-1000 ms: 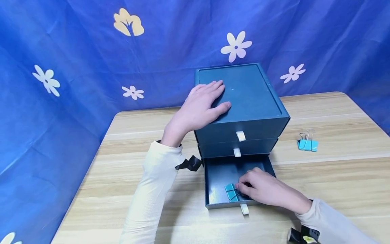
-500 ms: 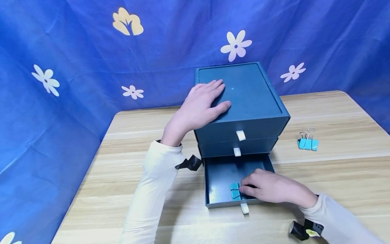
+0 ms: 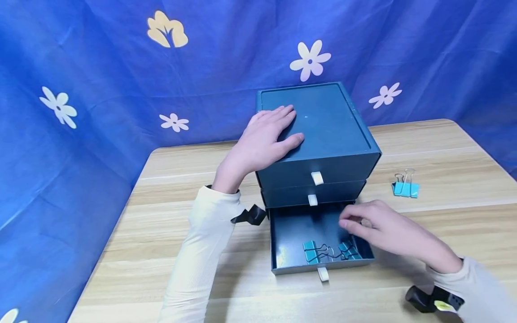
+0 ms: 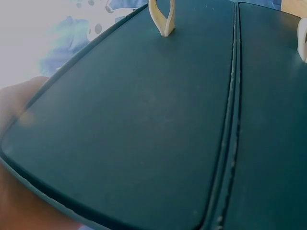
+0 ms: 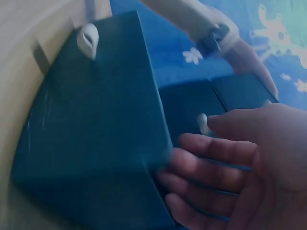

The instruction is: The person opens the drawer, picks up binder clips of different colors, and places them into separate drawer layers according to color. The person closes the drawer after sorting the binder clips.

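Note:
My left hand (image 3: 260, 139) rests with spread fingers on the top of a dark teal drawer box (image 3: 327, 121). The lowest drawer (image 3: 292, 224) is pulled out. Inside, near its front wall, lie two turquoise binder clips, a left one (image 3: 310, 251) and a right one (image 3: 350, 251), their wire handles meeting between them. My right hand (image 3: 375, 226) hovers over the drawer's right side, above and behind the right clip. In the right wrist view its fingers (image 5: 211, 172) are loosely bent and hold nothing.
Turquoise binder clips (image 3: 406, 189) sit on the wooden table (image 3: 436, 233) right of the box; one partly hides another. White pull tabs mark each drawer, such as the top one (image 3: 317, 178). A blue flowered curtain (image 3: 226, 67) hangs behind the table.
My right hand has let go of a binder clip in the drawer and moved up and right. Both clips there now show fully. The left hand has stayed on the box.

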`<state>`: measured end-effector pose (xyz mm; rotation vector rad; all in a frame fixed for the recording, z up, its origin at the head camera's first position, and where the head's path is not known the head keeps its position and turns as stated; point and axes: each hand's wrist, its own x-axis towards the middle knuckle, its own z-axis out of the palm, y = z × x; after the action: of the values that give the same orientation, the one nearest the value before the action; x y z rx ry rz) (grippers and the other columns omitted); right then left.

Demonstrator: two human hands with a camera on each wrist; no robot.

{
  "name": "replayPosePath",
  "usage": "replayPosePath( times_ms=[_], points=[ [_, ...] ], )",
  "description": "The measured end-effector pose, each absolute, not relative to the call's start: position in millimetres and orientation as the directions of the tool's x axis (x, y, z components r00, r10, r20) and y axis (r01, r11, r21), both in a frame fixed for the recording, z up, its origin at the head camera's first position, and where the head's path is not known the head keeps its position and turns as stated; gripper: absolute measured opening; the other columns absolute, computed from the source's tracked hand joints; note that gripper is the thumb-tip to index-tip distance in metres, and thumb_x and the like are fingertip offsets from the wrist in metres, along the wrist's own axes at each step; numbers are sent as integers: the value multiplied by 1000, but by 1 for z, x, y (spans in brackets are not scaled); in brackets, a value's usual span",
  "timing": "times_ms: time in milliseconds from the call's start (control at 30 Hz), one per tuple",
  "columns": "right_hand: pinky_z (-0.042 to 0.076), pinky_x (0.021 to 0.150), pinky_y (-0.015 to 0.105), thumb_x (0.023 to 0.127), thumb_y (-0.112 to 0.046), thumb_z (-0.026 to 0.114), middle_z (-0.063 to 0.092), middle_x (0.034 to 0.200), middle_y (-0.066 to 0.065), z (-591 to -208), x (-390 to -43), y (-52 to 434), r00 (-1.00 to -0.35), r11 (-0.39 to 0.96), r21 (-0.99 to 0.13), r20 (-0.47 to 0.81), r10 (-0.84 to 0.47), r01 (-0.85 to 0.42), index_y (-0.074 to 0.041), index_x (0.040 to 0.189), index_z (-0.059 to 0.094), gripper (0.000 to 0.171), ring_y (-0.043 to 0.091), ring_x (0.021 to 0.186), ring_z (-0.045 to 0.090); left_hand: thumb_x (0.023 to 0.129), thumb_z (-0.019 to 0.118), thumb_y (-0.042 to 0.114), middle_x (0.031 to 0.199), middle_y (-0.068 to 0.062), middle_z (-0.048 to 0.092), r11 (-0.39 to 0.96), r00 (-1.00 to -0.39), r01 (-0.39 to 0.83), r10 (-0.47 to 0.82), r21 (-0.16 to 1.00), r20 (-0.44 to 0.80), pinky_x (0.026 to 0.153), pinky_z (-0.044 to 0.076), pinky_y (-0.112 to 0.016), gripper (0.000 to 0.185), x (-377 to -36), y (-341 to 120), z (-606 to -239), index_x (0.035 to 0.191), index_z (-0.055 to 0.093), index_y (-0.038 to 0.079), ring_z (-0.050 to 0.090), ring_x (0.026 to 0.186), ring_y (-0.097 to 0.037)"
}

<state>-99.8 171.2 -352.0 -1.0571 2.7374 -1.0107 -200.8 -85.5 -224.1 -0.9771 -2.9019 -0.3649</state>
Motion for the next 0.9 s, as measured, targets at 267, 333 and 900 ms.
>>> replayPosePath(
  times_ms=[267, 333, 900],
  points=[
    [48, 65, 21, 92, -3, 62, 63, 77, -15, -354, -100, 214, -837, 590, -599, 319, -444, -541, -25, 90, 67, 22, 3, 73, 59, 100, 41, 43, 159, -6, 23, 764, -791, 611, 597, 207, 132, 117, 9, -35, 63, -200, -85, -223, 152, 30, 8, 15, 147, -18],
    [47, 65, 20, 93, -4, 61, 64, 76, -12, -353, -100, 224, -869, 598, -635, 293, -400, -489, -26, 90, 67, 22, 6, 73, 60, 100, 41, 43, 159, -6, 23, 764, -792, 610, 596, 209, 132, 117, 9, -35, 63, -200, -85, -223, 152, 30, 8, 15, 147, -19],
    [45, 63, 14, 98, -9, 55, 66, 74, -3, -369, -114, 272, -950, 677, -670, 261, -170, -305, -6, 97, 68, 13, 6, 72, 61, 100, 42, 42, 158, -7, 24, 761, -792, 611, 595, 218, 140, 117, 10, -35, 63, -199, -86, -224, 151, 31, 8, 16, 147, -19]
  ],
)
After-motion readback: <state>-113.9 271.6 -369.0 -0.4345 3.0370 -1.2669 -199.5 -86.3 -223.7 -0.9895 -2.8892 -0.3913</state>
